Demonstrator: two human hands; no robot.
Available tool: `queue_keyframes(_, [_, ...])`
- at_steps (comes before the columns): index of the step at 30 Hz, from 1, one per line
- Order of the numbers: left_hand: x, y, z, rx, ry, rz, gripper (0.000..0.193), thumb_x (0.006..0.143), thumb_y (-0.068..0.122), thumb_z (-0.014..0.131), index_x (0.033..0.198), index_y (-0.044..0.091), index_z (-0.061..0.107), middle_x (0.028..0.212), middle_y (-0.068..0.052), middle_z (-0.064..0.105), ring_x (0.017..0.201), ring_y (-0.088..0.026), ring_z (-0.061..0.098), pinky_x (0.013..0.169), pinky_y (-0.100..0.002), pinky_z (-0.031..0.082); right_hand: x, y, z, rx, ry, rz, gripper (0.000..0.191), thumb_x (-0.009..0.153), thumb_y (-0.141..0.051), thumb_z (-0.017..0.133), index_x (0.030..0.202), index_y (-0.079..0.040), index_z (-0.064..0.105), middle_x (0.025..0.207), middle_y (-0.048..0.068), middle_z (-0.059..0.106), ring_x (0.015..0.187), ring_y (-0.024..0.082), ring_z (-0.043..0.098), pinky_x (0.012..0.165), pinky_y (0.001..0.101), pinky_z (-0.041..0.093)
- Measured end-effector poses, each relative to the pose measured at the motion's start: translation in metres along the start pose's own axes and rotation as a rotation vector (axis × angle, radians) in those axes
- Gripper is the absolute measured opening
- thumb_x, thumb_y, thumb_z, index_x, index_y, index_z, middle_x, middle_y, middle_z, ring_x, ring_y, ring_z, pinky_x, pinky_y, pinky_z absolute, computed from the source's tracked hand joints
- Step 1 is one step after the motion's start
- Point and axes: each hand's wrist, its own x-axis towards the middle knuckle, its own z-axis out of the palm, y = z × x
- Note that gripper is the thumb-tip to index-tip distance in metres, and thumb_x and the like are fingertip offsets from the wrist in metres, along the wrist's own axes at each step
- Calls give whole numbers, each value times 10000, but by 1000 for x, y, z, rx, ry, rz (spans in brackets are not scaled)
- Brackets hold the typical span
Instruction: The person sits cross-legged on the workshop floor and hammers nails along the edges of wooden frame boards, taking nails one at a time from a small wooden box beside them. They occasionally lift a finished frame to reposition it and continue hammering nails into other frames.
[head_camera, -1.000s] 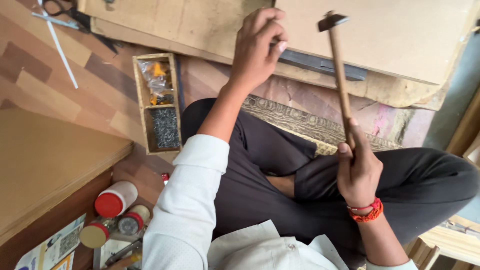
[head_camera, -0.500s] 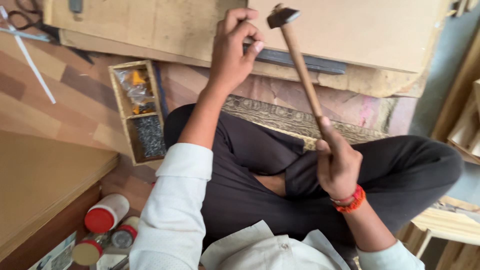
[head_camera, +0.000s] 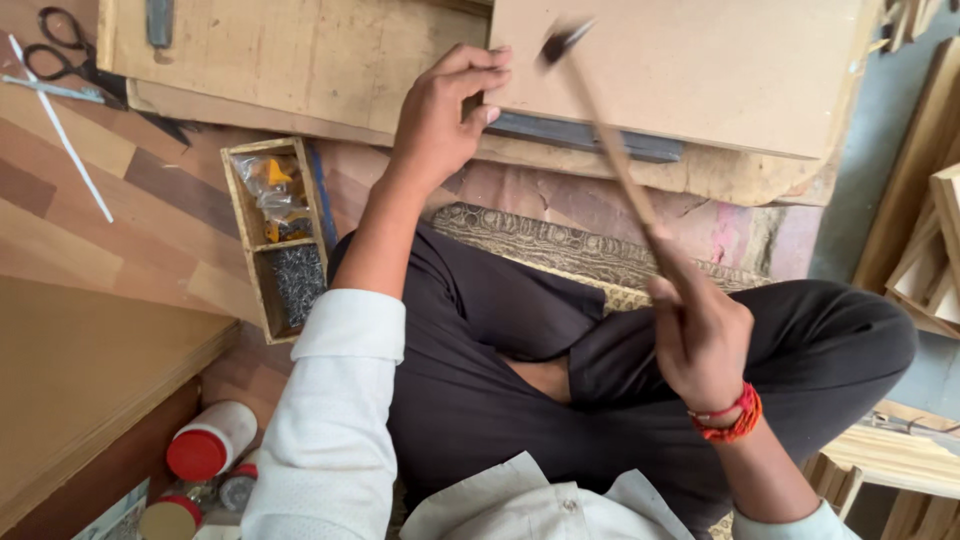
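The right hand (head_camera: 700, 335) has its grip clenched around the lower end of a hammer (head_camera: 610, 150), whose wooden handle slants up and to the left and whose dark head, blurred, hangs just above the near left corner of a pale fibreboard panel (head_camera: 690, 70). The left hand (head_camera: 440, 120) has its fingers curled and pinched at that same corner, fingertips touching the panel's edge; whether they pinch something small cannot be told. A red and orange thread band circles the right wrist. The panel lies on a dark flat metal bar (head_camera: 590, 137) and on a wider sheet of worn, raw-edged plywood (head_camera: 290, 60) that spreads to the left. The person sits cross-legged on the floor in black trousers and a white shirt, on a patterned mat (head_camera: 560, 250) laid over reddish stone. To the left, on a floor of laminate boards in mixed brown tones, stands a narrow wooden box (head_camera: 275, 235) with two compartments: the far one holds clear bags with orange pieces, the near one a heap of small dark nails. Black-handled scissors (head_camera: 60, 55) lie at the far left beside thin white strips. At the near left stand a white bottle with a red cap (head_camera: 210, 445) and small jars. Stacked wooden offcuts (head_camera: 925, 250) lean on the right.
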Motion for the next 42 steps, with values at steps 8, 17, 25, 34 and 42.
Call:
queue_keyframes(8, [-2, -2, 1, 7, -14, -40, 335, 845, -86, 766, 1161, 22, 741, 1326, -31, 676, 1246, -235, 657, 1068, -314, 538, -8, 13, 13, -314, -222, -30, 540, 938, -37, 725, 1454, -146, 605, 800, 117, 704, 610, 280, 653, 553, 372, 491])
queue_keyframes(17, [-3, 5, 5, 75, 10, -91, 310, 850, -43, 759, 1141, 62, 755, 1311, 2, 677, 1197, -201, 666, 1024, -316, 500, -16, 27, 11, -302, -54, -119, 461, 985, -100, 683, 1434, -181, 616, 996, 136, 760, 742, 269, 730, 590, 365, 547])
queue_keyframes(25, [-7, -5, 34, 50, 254, -103, 315, 858, 108, 858, 1127, 69, 699, 1273, -90, 597, 1167, -224, 630, 925, -319, 576, 2, 116, -106, -202, 129, 103, 430, 1080, 99, 563, 1503, 22, 553, 1175, 165, 681, 848, 147, 645, 747, 296, 525])
queue_keyframes(34, [-12, -43, 51, -349, 326, -425, 472, 921, 99, 771, 1347, 25, 580, 969, -52, 742, 871, -146, 735, 781, -287, 624, -2, 103, -109, 254, -77, 481, 541, 1034, -23, 585, 1572, -28, 524, 668, 15, 535, 526, 46, 435, 461, 218, 310])
queue_keyframes(42, [-8, -53, 11, -648, 735, -659, 246, 934, 47, 616, 1176, 45, 570, 1050, -74, 652, 853, -162, 715, 654, -283, 657, -22, 88, -111, -38, -3, 341, 505, 1078, -34, 596, 1580, -24, 546, 830, 54, 647, 649, 70, 563, 556, 242, 442])
